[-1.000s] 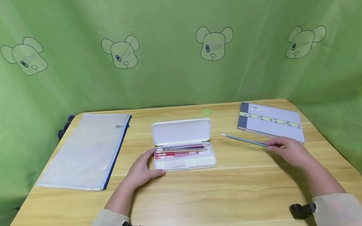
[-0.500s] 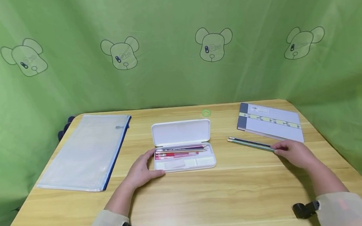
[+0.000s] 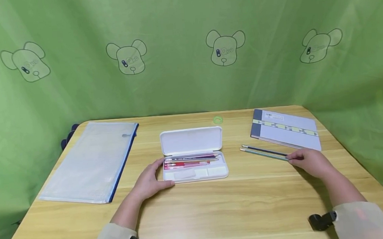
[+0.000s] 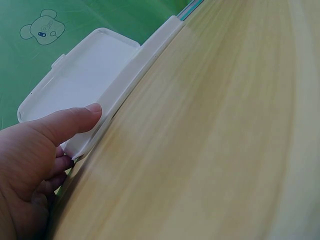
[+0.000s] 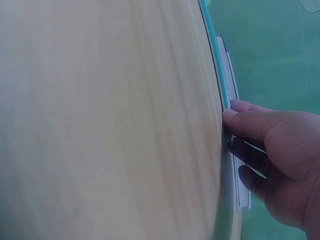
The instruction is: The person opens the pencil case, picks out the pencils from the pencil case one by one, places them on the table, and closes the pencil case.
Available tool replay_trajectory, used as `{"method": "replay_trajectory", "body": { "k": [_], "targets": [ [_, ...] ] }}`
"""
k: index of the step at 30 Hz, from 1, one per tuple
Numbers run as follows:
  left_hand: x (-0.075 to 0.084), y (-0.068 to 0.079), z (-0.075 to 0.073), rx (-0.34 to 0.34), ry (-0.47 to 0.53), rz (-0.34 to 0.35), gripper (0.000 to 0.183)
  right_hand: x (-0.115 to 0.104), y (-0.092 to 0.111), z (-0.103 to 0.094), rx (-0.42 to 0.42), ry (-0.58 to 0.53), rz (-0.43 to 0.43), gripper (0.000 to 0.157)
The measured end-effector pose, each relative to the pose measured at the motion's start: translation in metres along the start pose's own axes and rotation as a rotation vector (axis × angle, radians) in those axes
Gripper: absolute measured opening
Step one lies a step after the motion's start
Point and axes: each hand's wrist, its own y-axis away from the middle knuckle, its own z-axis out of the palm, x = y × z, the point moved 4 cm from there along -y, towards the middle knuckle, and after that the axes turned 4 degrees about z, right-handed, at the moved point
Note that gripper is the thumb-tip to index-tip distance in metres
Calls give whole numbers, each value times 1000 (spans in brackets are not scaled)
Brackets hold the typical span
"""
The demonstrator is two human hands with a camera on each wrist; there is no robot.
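My left hand [image 3: 151, 179] holds the left end of an open white pencil case [image 3: 191, 140], thumb along its front side and fingers round the end. In the left wrist view the thumb presses on the case's front wall [image 4: 135, 75]. Several pencils and a red pen [image 3: 188, 163] lie inside, with pale pieces in the front part. To the right, my right hand [image 3: 309, 161] pinches the right ends of a teal pencil [image 3: 264, 154] and a dark pencil [image 3: 263, 150], which fan slightly apart. The right wrist view shows thumb and fingertip on the teal pencil [image 5: 217, 55].
A clear zip folder [image 3: 89, 163] with a blue edge lies on the left of the wooden table [image 3: 205, 215]. At the right rear rests a grey-and-blue notebook [image 3: 287, 129], close behind the pencils. A small green ring [image 3: 218, 120] sits near the back edge.
My right hand has drawn the pencils slightly right and toward me. They lay nearly as one before and now show as two, spread apart. My left hand has stayed at the case.
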Motion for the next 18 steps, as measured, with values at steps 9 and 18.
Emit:
{"method": "replay_trajectory", "body": {
  "k": [9, 18],
  "targets": [
    [0, 0, 0, 4, 11, -7, 92, -5, 2, 0, 20, -42, 17, 38],
    [-1, 0, 0, 7, 7, 1, 92, -46, 0, 5, 62, -125, -43, 41]
  ]
}}
